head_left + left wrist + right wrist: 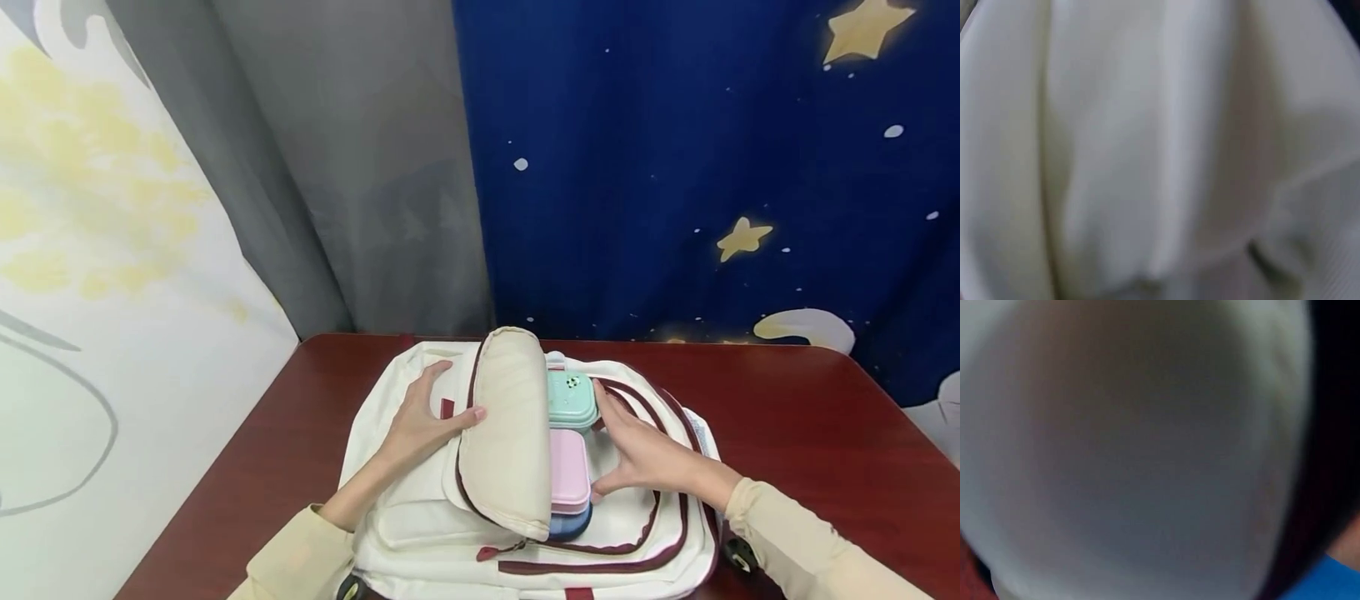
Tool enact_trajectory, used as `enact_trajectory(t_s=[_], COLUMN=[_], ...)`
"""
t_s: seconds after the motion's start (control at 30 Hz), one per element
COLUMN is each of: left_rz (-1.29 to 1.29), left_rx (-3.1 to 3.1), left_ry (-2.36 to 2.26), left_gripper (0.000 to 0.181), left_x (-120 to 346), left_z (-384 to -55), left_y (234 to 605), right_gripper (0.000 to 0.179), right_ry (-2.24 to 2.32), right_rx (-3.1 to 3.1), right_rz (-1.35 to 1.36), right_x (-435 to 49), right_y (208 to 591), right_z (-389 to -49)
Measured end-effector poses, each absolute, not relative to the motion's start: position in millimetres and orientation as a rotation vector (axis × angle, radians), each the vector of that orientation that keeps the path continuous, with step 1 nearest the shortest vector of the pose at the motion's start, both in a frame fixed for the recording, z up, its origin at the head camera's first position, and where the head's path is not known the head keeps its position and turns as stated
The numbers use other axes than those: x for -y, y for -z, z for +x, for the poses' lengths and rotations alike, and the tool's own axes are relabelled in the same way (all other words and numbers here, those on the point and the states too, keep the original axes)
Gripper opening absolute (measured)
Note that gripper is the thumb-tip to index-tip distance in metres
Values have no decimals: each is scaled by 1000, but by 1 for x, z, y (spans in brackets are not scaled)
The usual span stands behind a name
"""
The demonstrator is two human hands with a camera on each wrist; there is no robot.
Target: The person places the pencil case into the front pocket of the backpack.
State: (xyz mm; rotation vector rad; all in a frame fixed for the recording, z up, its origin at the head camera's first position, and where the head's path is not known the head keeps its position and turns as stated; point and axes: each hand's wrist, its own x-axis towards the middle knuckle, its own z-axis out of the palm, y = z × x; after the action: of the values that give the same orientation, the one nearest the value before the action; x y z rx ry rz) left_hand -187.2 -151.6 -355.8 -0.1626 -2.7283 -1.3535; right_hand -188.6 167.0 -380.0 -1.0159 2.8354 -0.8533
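Observation:
A white backpack [420, 525] with dark red trim lies flat on the table, its front pocket unzipped and the cream flap [510, 433] folded back to the left. In the pocket opening sit a mint-green case [572, 398], a pink case [570, 471] and a blue item [572, 523] beneath the pink one. My left hand [420, 425] rests on the bag with fingers spread, its thumb pressing the flap's edge. Fingertips of my right hand [637, 450] touch the mint case's right side, while its thumb lies beside the pink case. Blurred pale fabric fills both wrist views.
The dark red table [795, 417] extends on both sides of the bag. Behind it hang a grey curtain [375, 167] and a blue star-patterned curtain [637, 167]. A patterned white surface [112, 350] stands at the left. A dark red zipper pull [487, 552] lies below the flap.

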Motion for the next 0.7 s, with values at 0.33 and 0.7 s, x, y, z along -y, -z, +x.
enact_trajectory(t_s=[0.33, 0.7], left_rz=[-202, -197], left_rx=[2701, 2741], left_ry=[1387, 1363], left_gripper=[85, 84], left_x=[158, 161], left_z=[-188, -187], left_y=[363, 360], right_gripper=[135, 120], right_ry=[733, 1057], right_rx=[-2890, -2563], right_rz=[-1041, -967], right_x=[-161, -177], right_y=[384, 371], right_z=[-183, -187])
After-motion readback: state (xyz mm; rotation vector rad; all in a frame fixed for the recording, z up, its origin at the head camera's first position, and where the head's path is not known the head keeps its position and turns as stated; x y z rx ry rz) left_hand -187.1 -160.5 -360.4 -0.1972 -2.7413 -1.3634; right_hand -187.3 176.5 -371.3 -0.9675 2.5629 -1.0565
